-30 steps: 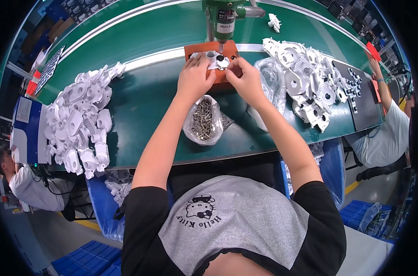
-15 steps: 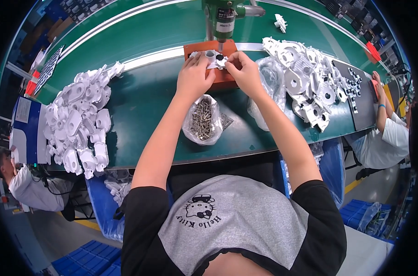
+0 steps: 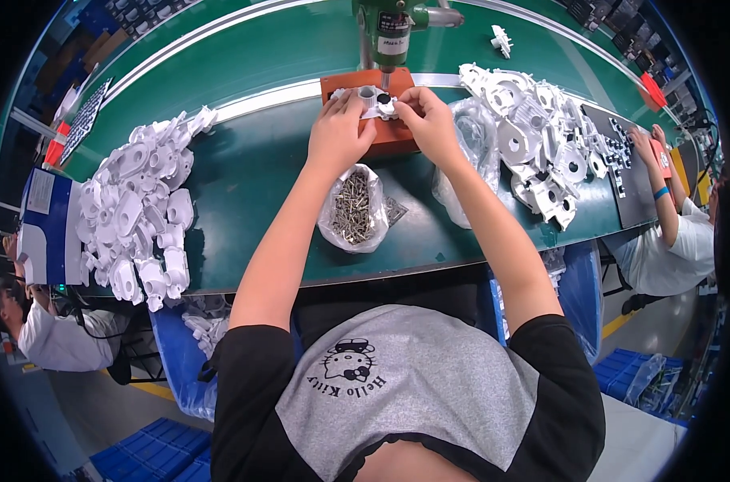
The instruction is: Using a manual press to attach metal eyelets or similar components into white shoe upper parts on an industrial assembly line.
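While both hands, left hand [image 3: 338,132] and right hand [image 3: 429,124], grip it, the white part [image 3: 375,102] lies crosswise.

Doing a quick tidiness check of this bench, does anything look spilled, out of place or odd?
Mostly orderly. One white plastic part lies alone on the green belt, apart from the right pile of white parts. The bag of screws sits open but nothing has spilled. Both hands, left hand and right hand, hold a white part on the orange fixture.

The person wears a short-sleeved T-shirt [image 3: 413,402] — grey across the chest, black at the sleeves and shoulders, with a small black cartoon cat print at about 9 o'clock on the grey panel. Both forearms are bare — no gloves, no watch.
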{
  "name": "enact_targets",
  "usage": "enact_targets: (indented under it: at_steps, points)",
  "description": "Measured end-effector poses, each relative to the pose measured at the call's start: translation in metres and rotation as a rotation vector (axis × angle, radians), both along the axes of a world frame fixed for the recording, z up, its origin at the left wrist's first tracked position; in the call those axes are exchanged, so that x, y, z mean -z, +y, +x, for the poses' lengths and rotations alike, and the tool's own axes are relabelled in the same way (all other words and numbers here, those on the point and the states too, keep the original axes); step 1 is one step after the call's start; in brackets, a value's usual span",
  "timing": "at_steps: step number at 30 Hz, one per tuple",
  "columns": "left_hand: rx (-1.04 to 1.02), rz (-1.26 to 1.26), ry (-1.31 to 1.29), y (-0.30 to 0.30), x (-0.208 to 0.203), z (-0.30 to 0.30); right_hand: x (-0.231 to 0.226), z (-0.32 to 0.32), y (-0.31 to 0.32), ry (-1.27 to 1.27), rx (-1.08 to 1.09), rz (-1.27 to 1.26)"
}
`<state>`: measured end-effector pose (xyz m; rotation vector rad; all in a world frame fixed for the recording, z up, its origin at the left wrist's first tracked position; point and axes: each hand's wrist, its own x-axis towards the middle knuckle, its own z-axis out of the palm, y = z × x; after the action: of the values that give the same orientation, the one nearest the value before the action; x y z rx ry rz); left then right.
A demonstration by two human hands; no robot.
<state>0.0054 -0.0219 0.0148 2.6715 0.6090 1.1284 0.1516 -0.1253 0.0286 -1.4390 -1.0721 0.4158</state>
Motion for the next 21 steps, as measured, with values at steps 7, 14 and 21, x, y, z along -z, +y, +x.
enact_targets:
  at_steps: [7,14,21]
  points:
    - [0.014,-0.029,0.049,0.000,-0.003,-0.001,-0.001,0.016,0.016,-0.137,0.041,-0.047]
    - [0.016,-0.024,0.051,-0.001,-0.002,-0.001,-0.006,0.029,0.039,-0.209,0.036,-0.090]
    - [0.014,-0.012,0.013,-0.001,-0.002,-0.001,-0.015,0.024,0.039,-0.408,-0.004,-0.250]
